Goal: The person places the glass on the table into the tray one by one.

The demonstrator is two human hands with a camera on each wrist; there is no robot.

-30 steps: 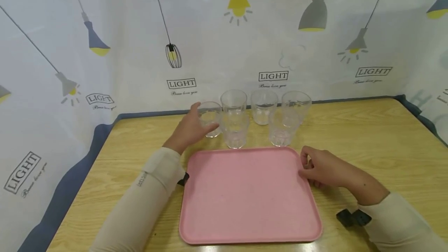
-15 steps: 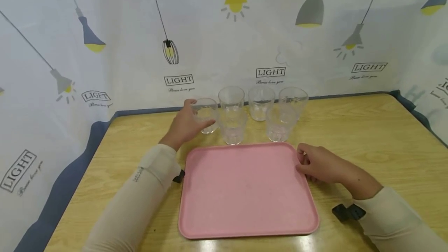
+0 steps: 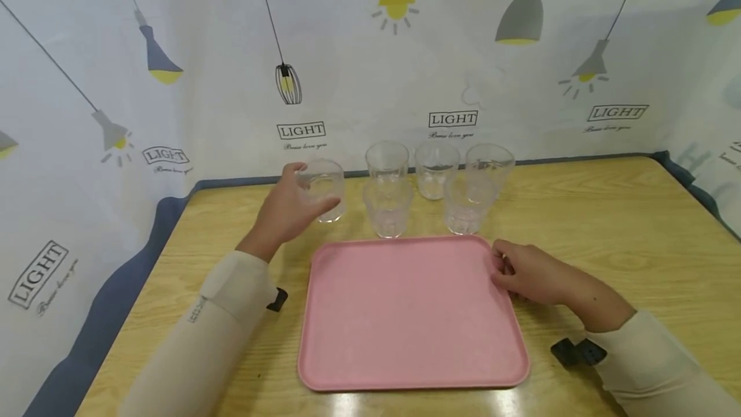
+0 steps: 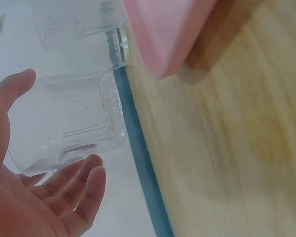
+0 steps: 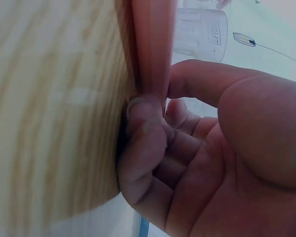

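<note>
In the head view, I see the left hand (image 3: 283, 208) curled round a glass (image 3: 324, 188) near the back edge of the table (image 3: 608, 224). I can't tell if it is lifted. If it swings right, it might bump the other glasses (image 3: 390, 219). The right hand (image 3: 535, 272) pinches the tray (image 3: 413, 314) by its right edge, near the back right corner; a hard push there might shove the tray into them.

In the left wrist view, the glass is slick and might slip if I hold it too loosely. Thumb and fingers are wide apart, on two sides.

In the right wrist view, bent fingers hug the tray's rim, nearly closed
</note>
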